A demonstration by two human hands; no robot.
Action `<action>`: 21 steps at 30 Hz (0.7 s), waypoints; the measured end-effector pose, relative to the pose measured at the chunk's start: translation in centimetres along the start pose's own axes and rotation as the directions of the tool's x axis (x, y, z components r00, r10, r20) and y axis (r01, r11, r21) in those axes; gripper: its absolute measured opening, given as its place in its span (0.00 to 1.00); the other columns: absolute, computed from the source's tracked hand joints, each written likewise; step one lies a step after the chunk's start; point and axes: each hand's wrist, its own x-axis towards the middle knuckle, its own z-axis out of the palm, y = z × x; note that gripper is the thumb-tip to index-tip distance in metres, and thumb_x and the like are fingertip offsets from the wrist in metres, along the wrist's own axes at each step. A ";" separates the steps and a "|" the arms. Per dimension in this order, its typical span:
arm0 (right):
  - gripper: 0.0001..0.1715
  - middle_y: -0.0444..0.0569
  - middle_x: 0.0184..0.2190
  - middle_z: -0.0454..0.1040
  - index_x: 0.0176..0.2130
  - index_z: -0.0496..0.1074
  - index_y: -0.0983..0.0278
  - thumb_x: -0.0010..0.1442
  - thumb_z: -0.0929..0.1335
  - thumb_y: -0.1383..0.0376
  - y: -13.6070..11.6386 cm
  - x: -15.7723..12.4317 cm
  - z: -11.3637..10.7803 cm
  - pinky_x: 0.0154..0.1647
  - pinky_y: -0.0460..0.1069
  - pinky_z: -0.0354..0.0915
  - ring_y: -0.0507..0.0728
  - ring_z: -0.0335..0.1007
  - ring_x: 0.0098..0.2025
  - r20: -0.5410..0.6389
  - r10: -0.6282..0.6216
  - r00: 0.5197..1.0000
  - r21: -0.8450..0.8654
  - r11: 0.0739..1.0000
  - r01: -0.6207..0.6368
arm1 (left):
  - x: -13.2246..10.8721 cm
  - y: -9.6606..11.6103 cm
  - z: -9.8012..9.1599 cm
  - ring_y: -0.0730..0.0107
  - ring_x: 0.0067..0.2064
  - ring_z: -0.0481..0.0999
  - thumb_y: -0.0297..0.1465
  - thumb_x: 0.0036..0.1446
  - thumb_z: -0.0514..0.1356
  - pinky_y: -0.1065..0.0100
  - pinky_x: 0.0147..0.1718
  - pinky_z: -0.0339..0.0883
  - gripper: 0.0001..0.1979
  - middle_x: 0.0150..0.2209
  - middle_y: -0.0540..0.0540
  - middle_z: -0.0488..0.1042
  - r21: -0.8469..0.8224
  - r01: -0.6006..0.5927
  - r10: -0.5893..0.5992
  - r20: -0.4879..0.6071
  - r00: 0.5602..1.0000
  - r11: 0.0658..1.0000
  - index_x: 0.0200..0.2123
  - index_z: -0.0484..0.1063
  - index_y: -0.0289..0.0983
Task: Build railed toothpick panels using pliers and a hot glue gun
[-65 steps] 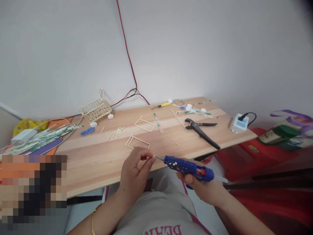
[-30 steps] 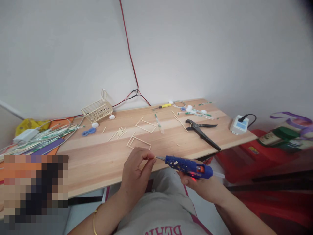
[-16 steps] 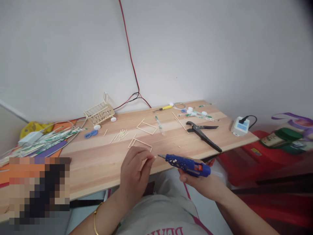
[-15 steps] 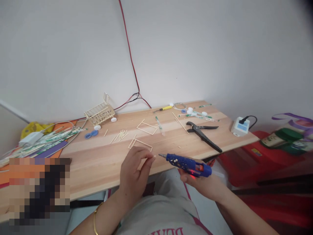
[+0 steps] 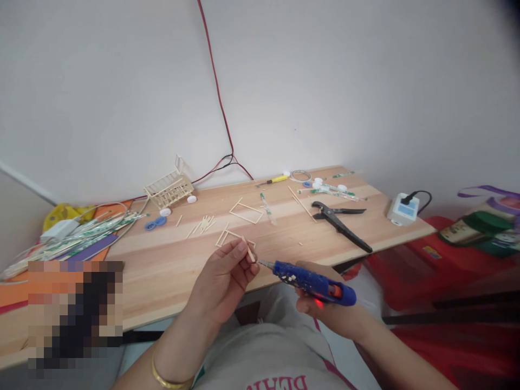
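Note:
Between the thumb and fingers of my left hand [image 5: 225, 273] is a short thin wooden stick [image 5: 251, 252], tilted. My right hand [image 5: 320, 303] is wrapped round a blue glue gun [image 5: 314, 281] with a red light glowing near its grip. The gun's metal nozzle [image 5: 266, 264] points left, close to the lower end of the stick; whether they touch I cannot tell. Just beyond my left hand lies a small stick frame [image 5: 231, 234], partly hidden by my fingers. Farther back is another stick frame [image 5: 246, 210], and a pile of short sticks [image 5: 205, 223] sits to the left.
At the back left of the wooden table [image 5: 154, 276] stands a small wheeled stick cart [image 5: 170, 190]. Blue wheels [image 5: 155, 222] lie before it. Black cutters [image 5: 341, 225], a yellow-handled screwdriver [image 5: 276, 179] and a white socket box [image 5: 403, 209] are toward the right. Packaged sticks [image 5: 89, 233] lie left.
My left hand has turned, bringing the held stick into plain view near the nozzle. The glue gun has shifted slightly down. The whole view has moved a little.

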 end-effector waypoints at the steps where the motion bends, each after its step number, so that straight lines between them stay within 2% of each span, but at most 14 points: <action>1: 0.28 0.42 0.23 0.65 0.25 0.65 0.63 0.49 0.69 0.42 0.1 0.0 0.0 0.24 0.46 0.55 0.50 0.59 0.24 0.004 -0.002 1.000 0.000 1.000 0.002 | 0.0 -0.1 0.0 0.79 0.26 0.67 0.32 0.50 0.67 0.76 0.26 0.67 0.09 0.25 0.51 0.69 -0.004 0.002 -0.002 0.002 1.000 1.000 0.27 0.72 0.33; 10: 0.28 0.42 0.23 0.65 0.25 0.65 0.64 0.50 0.69 0.42 -0.2 0.2 0.1 0.24 0.46 0.53 0.51 0.59 0.24 0.005 -0.005 1.000 -0.005 1.000 0.005 | 0.3 -0.3 0.1 0.79 0.26 0.67 0.31 0.52 0.65 0.76 0.26 0.67 0.08 0.25 0.50 0.68 -0.001 0.002 -0.002 0.000 1.000 1.000 0.27 0.71 0.33; 21: 0.25 0.43 0.23 0.66 0.25 0.65 0.63 0.51 0.70 0.45 0.4 0.2 0.2 0.24 0.45 0.54 0.51 0.60 0.24 -0.009 -0.008 1.000 -0.034 0.999 0.008 | 0.3 -0.4 0.2 0.79 0.27 0.68 0.31 0.49 0.67 0.76 0.27 0.67 0.09 0.25 0.50 0.69 -0.007 -0.016 0.016 -0.020 1.000 1.000 0.26 0.71 0.32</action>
